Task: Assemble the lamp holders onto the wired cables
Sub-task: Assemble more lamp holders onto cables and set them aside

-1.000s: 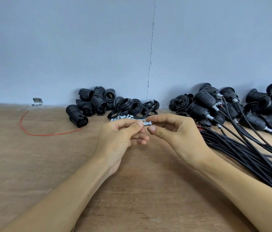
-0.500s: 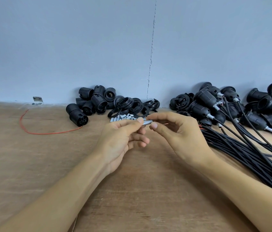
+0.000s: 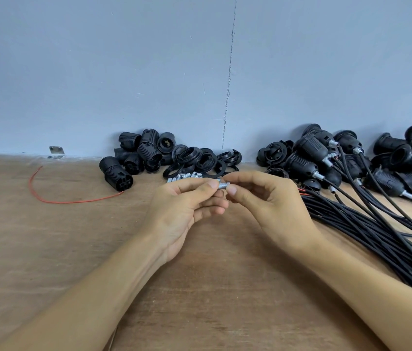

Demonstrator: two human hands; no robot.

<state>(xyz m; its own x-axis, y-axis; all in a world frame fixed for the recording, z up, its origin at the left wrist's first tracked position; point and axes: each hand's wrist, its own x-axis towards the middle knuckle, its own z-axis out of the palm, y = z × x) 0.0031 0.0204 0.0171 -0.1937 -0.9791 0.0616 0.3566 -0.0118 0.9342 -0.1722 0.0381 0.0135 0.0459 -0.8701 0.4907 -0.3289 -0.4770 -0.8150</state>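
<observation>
Left hand [image 3: 182, 214]: above the middle of the worktop [image 3: 48, 262]; its grip pinches one end of a small silver threaded tube [image 3: 223, 185] between thumb and forefinger, with the other fingers curled beneath.
Right hand [image 3: 273, 209]: facing the left; its grip pinches the tube's other end between the thumb tip and forefinger, the remaining fingers loosely bent.
Threaded tube: lying roughly level between the two hands, clear of the worktop.
Spare tubes [image 3: 184, 176]: a small silver heap on the worktop just behind the left hand.
Lamp holders [image 3: 136, 155]: loose black bodies piled against the wall [image 3: 124, 72], left of centre.
Rings [image 3: 200, 160]: black threaded rings heaped just right of those bodies.
Wired cables [image 3: 377, 231]: a black bundle fanned across the right side, some ends with red wire showing.
Fitted holders [image 3: 324, 158]: black, piled at the far right along the wall, with cables running from them.
Red wire [image 3: 48, 197]: a loose curved strand at the left.
Metal bracket [image 3: 56, 152]: at the wall's foot, far left.
</observation>
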